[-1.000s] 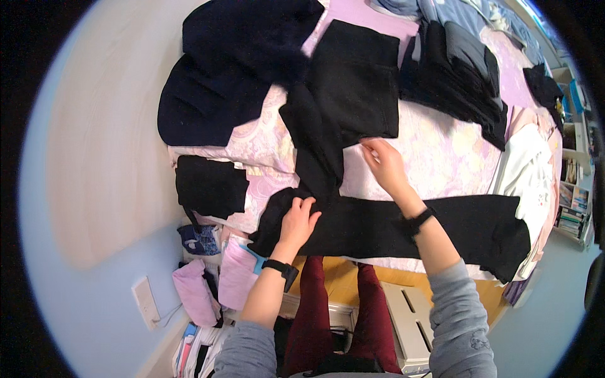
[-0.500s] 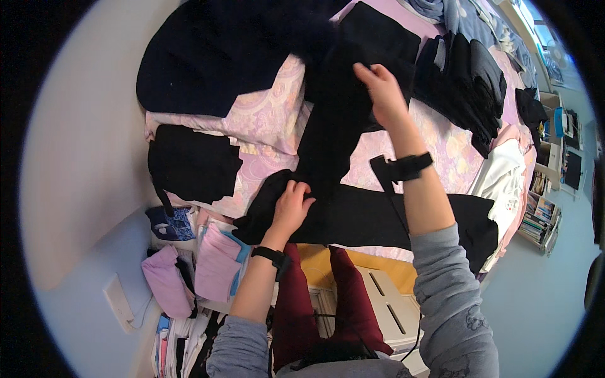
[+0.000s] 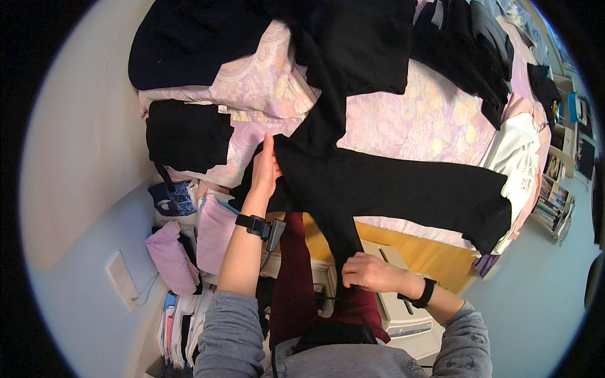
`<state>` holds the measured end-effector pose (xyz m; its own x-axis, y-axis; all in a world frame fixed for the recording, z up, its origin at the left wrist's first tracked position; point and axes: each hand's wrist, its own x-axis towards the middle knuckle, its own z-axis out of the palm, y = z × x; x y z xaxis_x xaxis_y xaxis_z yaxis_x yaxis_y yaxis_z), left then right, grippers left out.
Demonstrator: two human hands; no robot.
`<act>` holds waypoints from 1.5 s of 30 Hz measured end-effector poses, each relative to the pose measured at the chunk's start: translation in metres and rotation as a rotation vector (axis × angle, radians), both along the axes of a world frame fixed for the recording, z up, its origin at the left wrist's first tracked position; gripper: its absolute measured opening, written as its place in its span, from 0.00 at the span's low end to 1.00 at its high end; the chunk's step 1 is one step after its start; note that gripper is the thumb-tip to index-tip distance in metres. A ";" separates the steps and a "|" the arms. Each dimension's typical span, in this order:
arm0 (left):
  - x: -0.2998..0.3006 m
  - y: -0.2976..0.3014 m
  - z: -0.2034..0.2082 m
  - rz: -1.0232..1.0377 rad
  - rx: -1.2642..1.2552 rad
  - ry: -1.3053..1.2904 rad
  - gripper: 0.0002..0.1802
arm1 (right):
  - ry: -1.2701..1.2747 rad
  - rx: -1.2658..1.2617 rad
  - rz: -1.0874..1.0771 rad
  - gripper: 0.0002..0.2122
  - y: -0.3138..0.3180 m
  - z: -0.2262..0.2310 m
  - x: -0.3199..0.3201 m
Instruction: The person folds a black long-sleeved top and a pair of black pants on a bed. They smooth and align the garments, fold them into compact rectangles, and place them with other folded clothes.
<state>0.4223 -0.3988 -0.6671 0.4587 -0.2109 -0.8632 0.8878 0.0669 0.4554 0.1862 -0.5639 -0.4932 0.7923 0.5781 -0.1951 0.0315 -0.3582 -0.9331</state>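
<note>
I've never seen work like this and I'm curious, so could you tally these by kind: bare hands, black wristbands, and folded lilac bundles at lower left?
Bare hands: 2 (left hand, open; right hand, gripping black cloth)
Black wristbands: 2
Folded lilac bundles: 2
Total: 6

No word, number or sign can be read. The book spines (image 3: 554, 205) on the shelf unit (image 3: 563, 155) at the right are too small and bent by the lens to make out. Faint marks on the front edge of the slotted cream box (image 3: 409, 329) beside the legs (image 3: 291, 271) are illegible, and the dark outline figures on the grey right sleeve (image 3: 463, 343) show no letters that can be told.
</note>
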 end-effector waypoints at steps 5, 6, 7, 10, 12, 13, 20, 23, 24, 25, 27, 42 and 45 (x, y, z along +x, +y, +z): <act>-0.011 0.008 -0.003 -0.280 0.352 -0.298 0.15 | -0.229 -0.276 0.086 0.02 0.000 -0.039 -0.073; -0.015 0.010 -0.005 -0.125 0.265 -0.321 0.13 | -0.233 -0.336 0.075 0.02 0.000 -0.046 -0.083; -0.017 0.010 -0.007 0.012 0.209 -0.286 0.10 | -0.239 -0.394 0.064 0.02 -0.001 -0.052 -0.091; -0.026 0.021 -0.010 0.087 0.076 -0.301 0.09 | -0.236 -0.414 -0.051 0.02 -0.001 -0.066 -0.111; -0.029 0.026 -0.010 0.081 0.033 -0.290 0.10 | -0.216 -0.424 -0.046 0.03 0.000 -0.071 -0.120; -0.030 0.028 -0.009 0.040 0.068 -0.347 0.10 | -0.214 -0.429 -0.047 0.03 0.001 -0.073 -0.123; -0.035 0.013 0.013 -0.699 0.789 -1.560 0.13 | -0.226 -0.410 -0.128 0.04 0.013 -0.075 -0.122; -0.044 -0.008 0.017 -1.080 0.466 -1.681 0.20 | -0.205 -0.405 -0.116 0.03 0.020 -0.078 -0.120; -0.047 -0.017 0.015 -1.131 0.431 -1.679 0.22 | -0.192 -0.394 -0.108 0.03 0.022 -0.079 -0.120; -0.050 -0.025 0.012 -1.182 0.393 -1.669 0.24 | -0.181 -0.422 -0.110 0.03 0.024 -0.081 -0.121; -0.052 -0.038 0.002 -1.218 0.430 -1.691 0.21 | -0.161 -0.447 -0.121 0.03 0.029 -0.083 -0.123; -0.049 -0.055 0.007 -1.436 0.076 -2.031 0.13 | -0.179 -0.478 -0.243 0.02 0.039 -0.092 -0.143; -0.040 -0.073 0.017 -1.696 0.110 -1.930 0.10 | -0.163 -0.473 -0.235 0.02 0.042 -0.095 -0.143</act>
